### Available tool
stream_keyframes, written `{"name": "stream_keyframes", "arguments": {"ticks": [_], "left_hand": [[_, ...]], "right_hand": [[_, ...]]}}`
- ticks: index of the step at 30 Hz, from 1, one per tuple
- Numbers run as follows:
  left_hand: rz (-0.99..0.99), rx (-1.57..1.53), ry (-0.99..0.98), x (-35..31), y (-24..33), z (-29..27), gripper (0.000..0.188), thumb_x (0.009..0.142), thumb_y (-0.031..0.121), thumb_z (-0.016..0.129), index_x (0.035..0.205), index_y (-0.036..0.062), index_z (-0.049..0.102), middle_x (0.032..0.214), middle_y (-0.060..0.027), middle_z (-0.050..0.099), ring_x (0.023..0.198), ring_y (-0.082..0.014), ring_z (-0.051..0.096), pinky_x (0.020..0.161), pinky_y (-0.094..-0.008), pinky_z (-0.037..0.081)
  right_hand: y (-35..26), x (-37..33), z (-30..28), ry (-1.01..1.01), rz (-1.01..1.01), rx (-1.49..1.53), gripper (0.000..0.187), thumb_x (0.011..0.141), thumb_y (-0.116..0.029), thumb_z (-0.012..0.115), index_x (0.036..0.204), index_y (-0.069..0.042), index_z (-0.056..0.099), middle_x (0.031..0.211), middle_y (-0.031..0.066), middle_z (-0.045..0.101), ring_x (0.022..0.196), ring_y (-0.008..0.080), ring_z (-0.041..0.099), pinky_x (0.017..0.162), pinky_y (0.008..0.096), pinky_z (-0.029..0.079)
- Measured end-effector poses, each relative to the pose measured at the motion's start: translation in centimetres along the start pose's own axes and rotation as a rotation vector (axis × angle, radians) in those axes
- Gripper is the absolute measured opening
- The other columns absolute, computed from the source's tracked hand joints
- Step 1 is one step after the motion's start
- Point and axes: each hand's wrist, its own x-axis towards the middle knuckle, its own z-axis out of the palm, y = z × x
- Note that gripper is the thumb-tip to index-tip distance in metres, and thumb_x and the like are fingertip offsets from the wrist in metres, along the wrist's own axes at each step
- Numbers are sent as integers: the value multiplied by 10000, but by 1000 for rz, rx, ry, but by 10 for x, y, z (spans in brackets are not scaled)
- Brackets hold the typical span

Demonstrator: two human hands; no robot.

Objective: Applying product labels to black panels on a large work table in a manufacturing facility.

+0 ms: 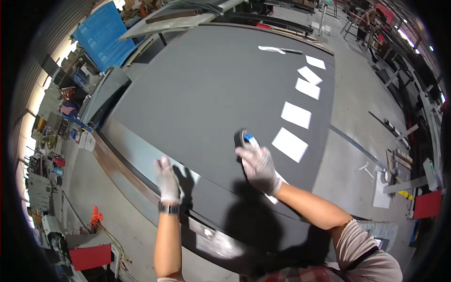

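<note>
The dark tape roll point(244, 138) stands on edge on the big grey sheet point(211, 94), under the gloved right hand point(257, 165), whose grip closes over its rim. It looks light and rigid, easiest held across the ring. The left hand point(167, 181) lies flat, fingers open, on the sheet's near edge, both forearms reaching forward beside white paper sheets point(293, 129).

Left hand point(168, 181) flat, fingers extended; right hand point(258, 165) curled in grip.
</note>
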Motion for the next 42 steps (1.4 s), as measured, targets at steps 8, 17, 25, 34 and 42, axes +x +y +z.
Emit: {"name": "stream_keyframes", "arguments": {"ticks": [8, 17, 25, 34, 42], "left_hand": [[-274, 366, -1374, -451, -84, -25, 429, 972, 269, 487, 1284, -26, 465, 1262, -157, 513, 1181, -256, 500, 981, -311, 400], [-232, 431, -186, -542, -124, 122, 555, 1012, 392, 316, 1335, -53, 388, 1325, -251, 446, 1224, -349, 462, 1006, -388, 386], [-249, 13, 91, -493, -113, 139, 583, 1003, 437, 337, 1283, -65, 435, 1269, -257, 501, 1176, -358, 492, 986, -414, 394], [-390, 185, -139, -462, -93, 119, 611, 973, 455, 315, 1313, -51, 354, 1271, -293, 476, 1168, -460, 467, 958, -497, 392], [-105, 308, -251, -433, -95, 75, 219, 905, 170, 512, 1006, -8, 435, 1017, -233, 537, 919, -385, 573, 785, -445, 470]], "right_hand": [[21, -120, -234, -710, 525, 325, 237, 885, -168, 561, 1086, -60, 624, 940, 163, 594, 878, 308, 584, 802, 390, 473], [40, -224, -213, -1446, 423, 83, 652, 941, -594, 308, 1093, -32, 601, 1077, 206, 589, 1083, 377, 534, 960, 443, 397], [34, -207, -206, -1373, 446, -4, 736, 911, -671, 285, 1210, -67, 581, 1196, 220, 568, 1172, 394, 504, 1013, 445, 376], [1, -160, -201, -1486, 380, -63, 716, 902, -658, 328, 1133, -51, 628, 1171, 215, 586, 1118, 393, 548, 987, 438, 401], [-6, -144, -201, -1495, 373, -142, 580, 927, -539, 396, 1226, -72, 565, 1178, 243, 562, 1145, 401, 520, 978, 467, 402]]}}
